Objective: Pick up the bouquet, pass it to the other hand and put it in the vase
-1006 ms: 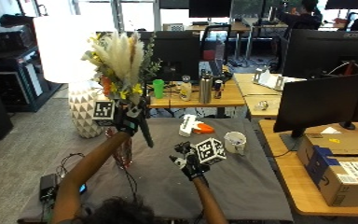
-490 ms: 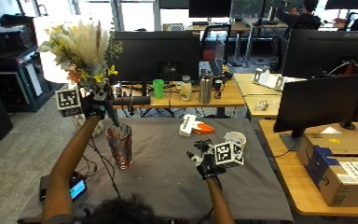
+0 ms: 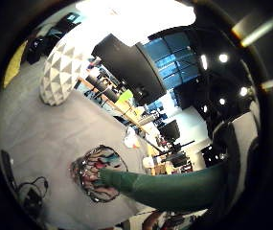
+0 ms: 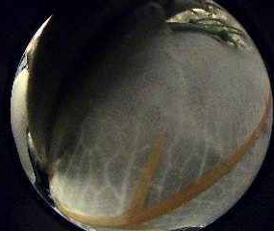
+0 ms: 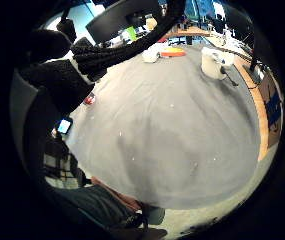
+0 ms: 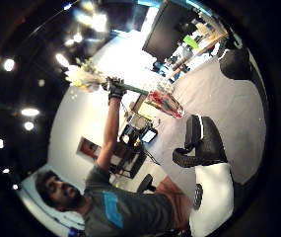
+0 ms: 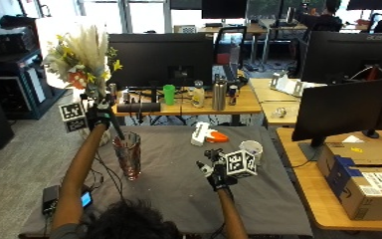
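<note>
My left hand (image 7: 99, 113) is raised and grips the dark green stems of the bouquet (image 7: 85, 54), whose pale plumes and yellow flowers stand upright above it. The stems slant down to the mouth of the clear patterned vase (image 7: 128, 155), which stands on the grey cloth. In the left little finger side view the stems (image 3: 174, 184) reach the rim of the vase (image 3: 96, 173). My right hand (image 7: 217, 172) hovers low over the cloth to the right with relaxed fingers, holding nothing. The right thumb side view shows the bouquet (image 6: 85, 76) held above the vase (image 6: 165, 103).
A white mug (image 7: 250, 148) and a white and orange tool (image 7: 204, 134) lie on the grey cloth (image 7: 178, 194) behind my right hand. A phone (image 7: 85, 199) rests at the cloth's left edge. A desk with bottles (image 7: 191, 99) and monitors stands behind.
My left hand carried the bouquet up and to the left, then lowered it slightly so the stems meet the vase mouth. My right hand drifted a little right and down.
</note>
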Action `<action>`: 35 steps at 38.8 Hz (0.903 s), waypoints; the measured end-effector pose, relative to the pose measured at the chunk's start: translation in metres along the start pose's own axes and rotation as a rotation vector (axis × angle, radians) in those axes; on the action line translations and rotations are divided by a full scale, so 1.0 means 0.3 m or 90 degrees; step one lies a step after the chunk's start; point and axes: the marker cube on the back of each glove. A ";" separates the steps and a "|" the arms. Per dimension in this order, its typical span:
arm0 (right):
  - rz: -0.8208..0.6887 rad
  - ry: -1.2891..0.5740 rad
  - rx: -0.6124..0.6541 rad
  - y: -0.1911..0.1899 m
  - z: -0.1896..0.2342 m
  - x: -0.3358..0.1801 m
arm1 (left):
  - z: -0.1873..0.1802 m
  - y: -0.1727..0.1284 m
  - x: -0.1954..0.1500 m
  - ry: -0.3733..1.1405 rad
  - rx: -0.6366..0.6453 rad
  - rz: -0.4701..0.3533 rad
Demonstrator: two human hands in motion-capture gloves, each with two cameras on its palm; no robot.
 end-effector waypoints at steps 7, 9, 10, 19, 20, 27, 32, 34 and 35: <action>0.007 0.003 0.007 0.005 -0.020 0.008 | 0.092 -0.031 0.003 0.064 -0.065 -0.037; 0.007 0.002 0.007 0.006 -0.018 0.010 | 0.101 -0.024 -0.023 0.068 -0.108 -0.072; 0.007 0.002 0.007 0.008 -0.018 0.008 | 0.105 -0.013 -0.034 0.063 -0.126 -0.090; -0.004 0.005 0.010 0.030 -0.037 -0.030 | 0.099 0.116 -0.148 -0.088 -0.265 -0.195; -0.005 0.005 0.009 0.033 -0.039 -0.036 | 0.092 0.128 -0.170 -0.122 -0.294 -0.211; -0.010 0.001 0.011 0.034 -0.031 -0.032 | 0.015 0.185 -0.245 -0.259 -0.436 -0.310; -0.010 -0.005 0.008 0.033 -0.016 -0.028 | -0.073 0.187 -0.218 -0.333 -0.393 -0.283; -0.011 -0.007 0.008 0.032 -0.012 -0.031 | -0.105 0.193 -0.197 -0.367 -0.375 -0.270; -0.011 -0.009 0.008 0.031 -0.010 -0.034 | -0.122 0.196 -0.188 -0.381 -0.365 -0.265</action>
